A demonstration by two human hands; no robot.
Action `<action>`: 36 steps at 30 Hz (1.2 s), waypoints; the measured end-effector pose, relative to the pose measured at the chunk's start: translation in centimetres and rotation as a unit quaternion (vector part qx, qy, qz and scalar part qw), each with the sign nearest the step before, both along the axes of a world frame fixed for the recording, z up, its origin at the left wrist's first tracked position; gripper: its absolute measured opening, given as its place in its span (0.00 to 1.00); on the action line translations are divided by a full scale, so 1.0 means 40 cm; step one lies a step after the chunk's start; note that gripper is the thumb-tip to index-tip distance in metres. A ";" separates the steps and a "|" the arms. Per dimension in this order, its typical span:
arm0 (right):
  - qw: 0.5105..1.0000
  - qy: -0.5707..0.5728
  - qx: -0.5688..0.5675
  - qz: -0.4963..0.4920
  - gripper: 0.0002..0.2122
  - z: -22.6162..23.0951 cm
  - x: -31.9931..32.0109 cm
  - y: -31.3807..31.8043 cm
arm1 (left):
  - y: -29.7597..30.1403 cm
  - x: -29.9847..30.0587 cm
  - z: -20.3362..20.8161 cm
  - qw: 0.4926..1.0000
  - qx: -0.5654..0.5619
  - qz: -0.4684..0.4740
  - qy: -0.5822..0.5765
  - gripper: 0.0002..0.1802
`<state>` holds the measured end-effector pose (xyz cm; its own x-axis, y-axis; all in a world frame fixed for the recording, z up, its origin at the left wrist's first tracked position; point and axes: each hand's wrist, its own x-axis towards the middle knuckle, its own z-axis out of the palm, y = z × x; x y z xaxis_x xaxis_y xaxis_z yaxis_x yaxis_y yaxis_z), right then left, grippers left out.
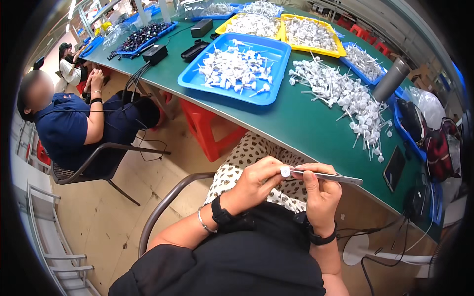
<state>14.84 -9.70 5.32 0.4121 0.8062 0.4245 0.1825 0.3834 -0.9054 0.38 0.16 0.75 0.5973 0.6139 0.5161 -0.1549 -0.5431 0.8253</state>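
Observation:
Over my lap, just off the table's near edge, both hands meet in front of me. My left hand (256, 181) pinches a small white part with a rounded head (285, 171) between thumb and fingertips. In my right hand (321, 197) lies a pair of silver metal tweezers (348, 179), its narrow end pointing left at the white part. Whether the tips touch the part is too small to tell. On the green table (306, 118) ahead, a blue tray (284, 61) holds similar white parts on thin stems. Right of it spreads a loose pile of such parts (340, 93).
Yellow trays (340, 48) of white parts stand farther back. At the right are a grey bottle (391, 80), a phone (394, 168) and cables. A red stool (210, 130) stands under the table. A co-worker (69, 123) sits at the left.

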 end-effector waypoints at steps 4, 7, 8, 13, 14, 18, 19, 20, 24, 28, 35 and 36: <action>0.999 -0.037 -0.024 0.011 0.07 -0.008 0.004 0.002 | 0.002 -0.001 -0.008 1.000 -0.006 0.013 0.008 0.15; 0.998 -0.057 -0.024 0.008 0.06 -0.006 0.001 0.004 | 0.000 0.001 -0.007 1.000 -0.006 0.014 0.007 0.15; 0.998 -0.065 -0.024 0.005 0.06 -0.008 0.000 0.005 | 0.000 0.002 -0.007 1.000 -0.009 0.013 0.005 0.14; 0.994 -0.106 -0.026 -0.014 0.06 -0.013 0.004 0.005 | 0.000 0.006 -0.008 1.000 -0.017 0.013 0.014 0.12; 0.993 -0.118 -0.024 -0.016 0.06 -0.018 0.007 0.005 | 0.000 0.006 -0.006 1.000 -0.017 0.013 0.017 0.12; 0.985 -0.171 -0.007 -0.017 0.05 -0.030 0.016 0.007 | 0.002 0.005 -0.004 0.999 0.013 0.015 0.028 0.11; 0.986 -0.165 0.003 -0.022 0.05 -0.030 0.015 0.010 | 0.001 0.006 -0.007 1.000 0.010 0.016 0.023 0.11; 0.987 -0.159 0.013 -0.027 0.04 -0.030 0.011 0.015 | 0.001 0.007 -0.012 1.000 0.008 0.017 0.018 0.11; 0.991 -0.128 0.026 -0.040 0.03 -0.032 0.006 0.015 | 0.000 0.004 -0.013 1.000 0.013 0.020 0.018 0.11; 0.986 -0.163 -0.003 -0.023 0.04 -0.030 0.011 0.006 | -0.003 0.004 -0.010 0.999 0.000 0.025 0.019 0.11; 0.969 -0.239 0.049 -0.042 0.05 -0.019 0.000 0.022 | -0.005 0.000 -0.009 0.998 0.036 0.050 0.026 0.13; 0.964 -0.257 0.056 -0.040 0.06 -0.016 0.001 0.024 | -0.006 0.000 -0.008 0.998 0.035 0.052 0.029 0.13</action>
<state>14.87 -8.76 4.67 0.1834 0.7179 0.6715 0.6291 0.4392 -0.6414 0.37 -0.08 0.42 0.5634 0.6372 0.5258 -0.0477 -0.6103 0.7907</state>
